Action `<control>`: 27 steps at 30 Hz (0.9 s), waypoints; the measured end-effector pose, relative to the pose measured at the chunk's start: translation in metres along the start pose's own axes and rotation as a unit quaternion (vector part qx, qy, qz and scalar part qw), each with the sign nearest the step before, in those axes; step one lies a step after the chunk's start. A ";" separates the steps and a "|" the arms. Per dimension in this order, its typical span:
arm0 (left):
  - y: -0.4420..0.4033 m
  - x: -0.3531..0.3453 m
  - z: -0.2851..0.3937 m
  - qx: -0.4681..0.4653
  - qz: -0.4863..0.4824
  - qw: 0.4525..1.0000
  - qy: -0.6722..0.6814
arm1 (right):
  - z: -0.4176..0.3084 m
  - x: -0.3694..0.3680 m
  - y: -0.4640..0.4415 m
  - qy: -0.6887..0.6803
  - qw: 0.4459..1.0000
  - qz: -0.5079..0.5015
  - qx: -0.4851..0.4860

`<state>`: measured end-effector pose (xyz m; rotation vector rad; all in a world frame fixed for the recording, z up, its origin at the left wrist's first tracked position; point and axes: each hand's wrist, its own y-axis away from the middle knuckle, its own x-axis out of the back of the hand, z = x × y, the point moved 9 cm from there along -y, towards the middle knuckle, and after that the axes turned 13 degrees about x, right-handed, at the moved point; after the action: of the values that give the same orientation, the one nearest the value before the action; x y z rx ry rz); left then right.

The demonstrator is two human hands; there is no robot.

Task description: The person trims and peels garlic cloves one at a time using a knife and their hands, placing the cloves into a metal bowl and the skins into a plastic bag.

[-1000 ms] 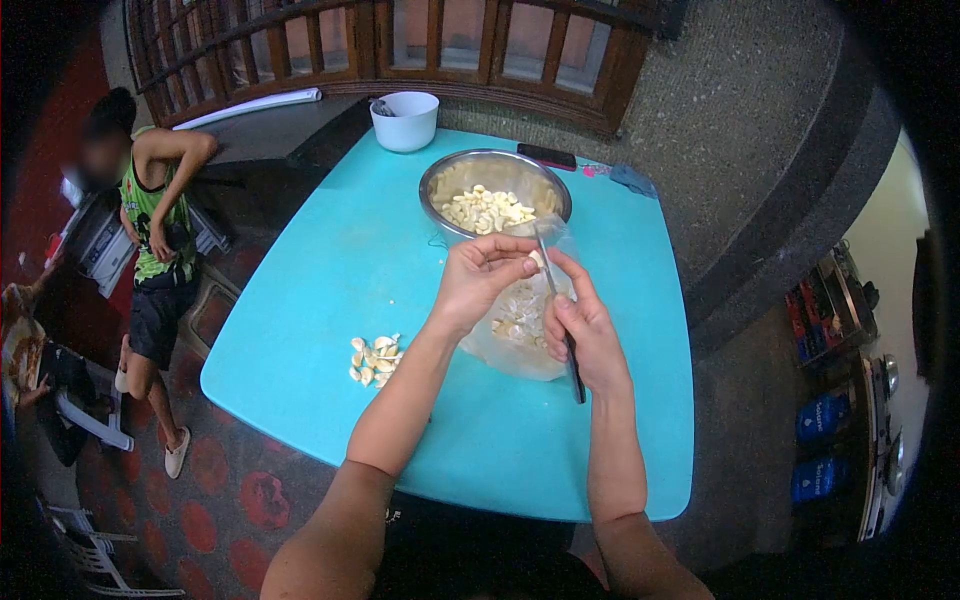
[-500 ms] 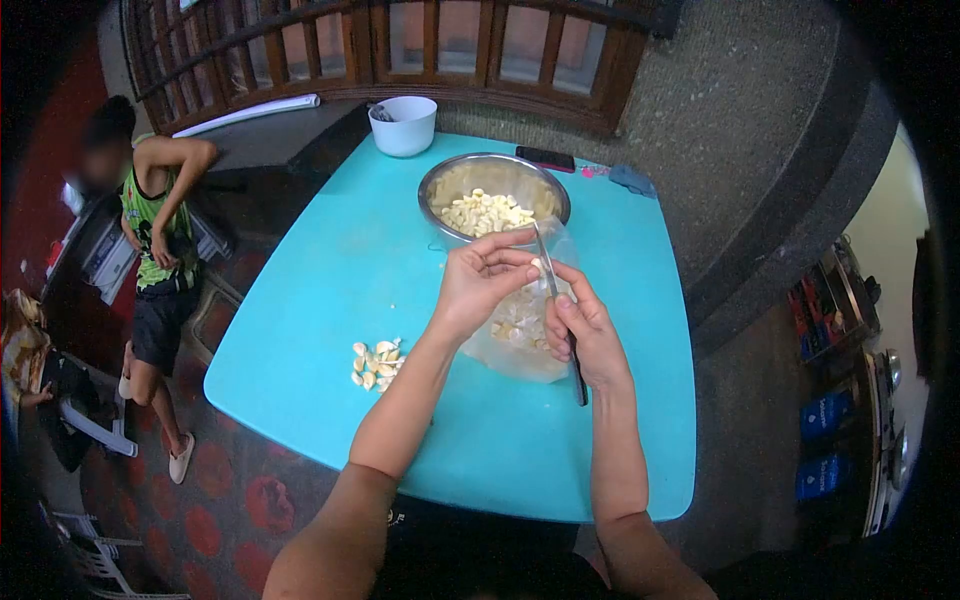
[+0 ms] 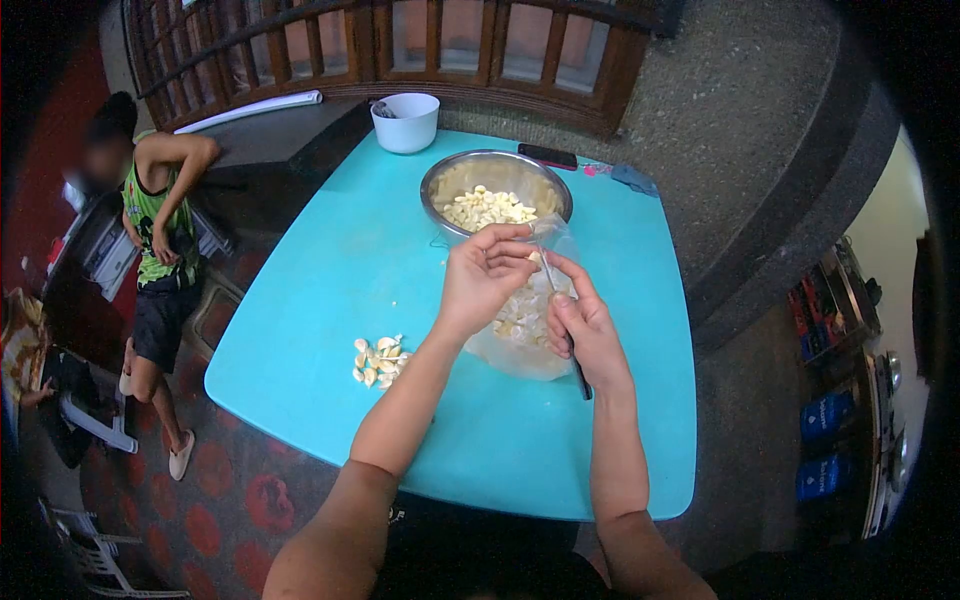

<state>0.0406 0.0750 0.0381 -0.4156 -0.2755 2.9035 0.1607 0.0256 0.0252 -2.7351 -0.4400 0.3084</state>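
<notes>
Between its thumb and fingertips, my left hand (image 3: pixel 482 280) pinches a small garlic clove (image 3: pixel 536 259). A knife (image 3: pixel 580 374) with a dark handle is gripped in my right hand (image 3: pixel 590 330), its blade pointing up beside the clove. Beneath both hands lies a clear plastic bag (image 3: pixel 530 355) holding pale peelings. Just beyond them, a steel bowl (image 3: pixel 432 208) contains many peeled cloves (image 3: pixel 490 207). A small pile of unpeeled cloves (image 3: pixel 372 370) rests on the turquoise table (image 3: pixel 300 310), left of my left forearm.
At the table's far edge stand a white bowl (image 3: pixel 407 128) and a dark phone (image 3: pixel 548 156), with a bluish cloth (image 3: pixel 634 180) to the right. A person in a green top (image 3: pixel 160 220) is at the left. Shelves (image 3: pixel 835 300) are on the right.
The knife has shifted and tilted slightly against the clove between my hands. Both hands stay in nearly the same place, and the bowls and the pile have not moved.
</notes>
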 end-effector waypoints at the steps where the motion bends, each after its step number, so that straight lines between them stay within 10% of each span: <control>1: 0.003 -0.001 0.006 -0.031 0.018 0.999 -0.040 | 0.000 0.000 0.000 0.011 1.000 0.001 0.001; 15: 0.025 -0.012 0.038 -0.199 0.142 0.939 -0.240 | -0.003 0.003 -0.001 0.091 0.995 0.022 0.023; 27: 0.017 -0.009 0.031 -0.146 0.106 0.970 -0.160 | 0.009 0.013 0.000 -0.060 0.997 0.045 -0.012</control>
<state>0.0372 0.0518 0.0659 -0.0126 -0.7590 3.1415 0.1703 0.0328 0.0149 -2.7747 -0.3535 0.4956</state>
